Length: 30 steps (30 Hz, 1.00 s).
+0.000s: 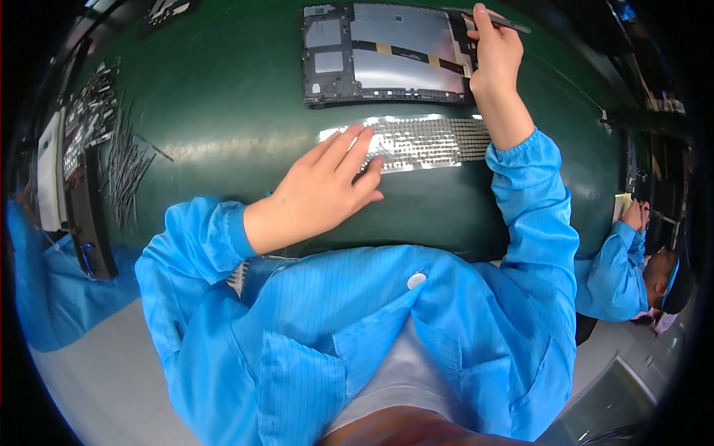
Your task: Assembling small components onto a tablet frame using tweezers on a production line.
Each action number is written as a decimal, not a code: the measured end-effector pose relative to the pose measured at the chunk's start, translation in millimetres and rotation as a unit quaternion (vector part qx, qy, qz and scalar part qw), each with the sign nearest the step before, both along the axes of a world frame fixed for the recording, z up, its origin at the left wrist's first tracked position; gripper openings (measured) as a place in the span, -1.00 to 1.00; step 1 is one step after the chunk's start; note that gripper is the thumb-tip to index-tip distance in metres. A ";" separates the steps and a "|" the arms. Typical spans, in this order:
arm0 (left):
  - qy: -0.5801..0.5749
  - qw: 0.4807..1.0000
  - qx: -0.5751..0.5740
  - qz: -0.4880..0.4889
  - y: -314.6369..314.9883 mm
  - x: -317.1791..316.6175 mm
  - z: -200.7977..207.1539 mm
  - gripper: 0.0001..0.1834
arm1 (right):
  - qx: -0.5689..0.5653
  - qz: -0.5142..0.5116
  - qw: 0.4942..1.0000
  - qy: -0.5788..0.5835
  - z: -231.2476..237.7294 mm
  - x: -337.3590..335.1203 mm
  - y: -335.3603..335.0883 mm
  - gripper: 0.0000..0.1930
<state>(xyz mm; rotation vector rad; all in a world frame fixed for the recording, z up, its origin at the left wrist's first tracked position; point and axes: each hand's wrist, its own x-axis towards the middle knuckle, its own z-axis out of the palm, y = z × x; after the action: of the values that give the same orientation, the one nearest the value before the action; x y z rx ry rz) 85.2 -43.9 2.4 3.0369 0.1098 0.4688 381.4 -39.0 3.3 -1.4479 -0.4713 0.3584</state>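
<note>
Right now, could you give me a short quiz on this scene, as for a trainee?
1. Which hand holds the slim tool?
2. True or false: the open device lies nearer the person's body than the shiny sheet does.
3. The left hand has its fingers over: A, the loose strips; B, the shiny sheet; C, the open device.

Key:
1. The right hand.
2. False.
3. B.

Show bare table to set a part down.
Free: green tabletop between the strip pile and the opened device; also right of the right sleeve. Crowded: left hand on foil sheet; right hand holding slim tool at the device.
</note>
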 end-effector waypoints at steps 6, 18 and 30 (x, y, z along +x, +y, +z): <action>0.019 0.999 0.025 -0.020 13.1 -2.4 -4.2 -0.64 | -0.017 -0.001 1.000 -0.006 6.3 -3.5 11.9 -0.81; -0.027 0.991 -0.090 0.091 15.4 0.3 -6.6 -0.47 | -0.034 -0.001 0.999 -0.040 3.8 -5.1 16.0 -0.80; -0.034 0.997 0.024 0.067 15.5 4.3 -8.9 -0.56 | 0.000 0.006 0.999 -0.054 10.5 -8.4 8.4 -0.86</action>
<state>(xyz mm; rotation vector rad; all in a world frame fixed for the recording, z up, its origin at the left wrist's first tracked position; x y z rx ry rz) 89.5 -28.4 -6.5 3.0696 0.3029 0.5929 373.0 -30.6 13.8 -1.4706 -0.5668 0.2899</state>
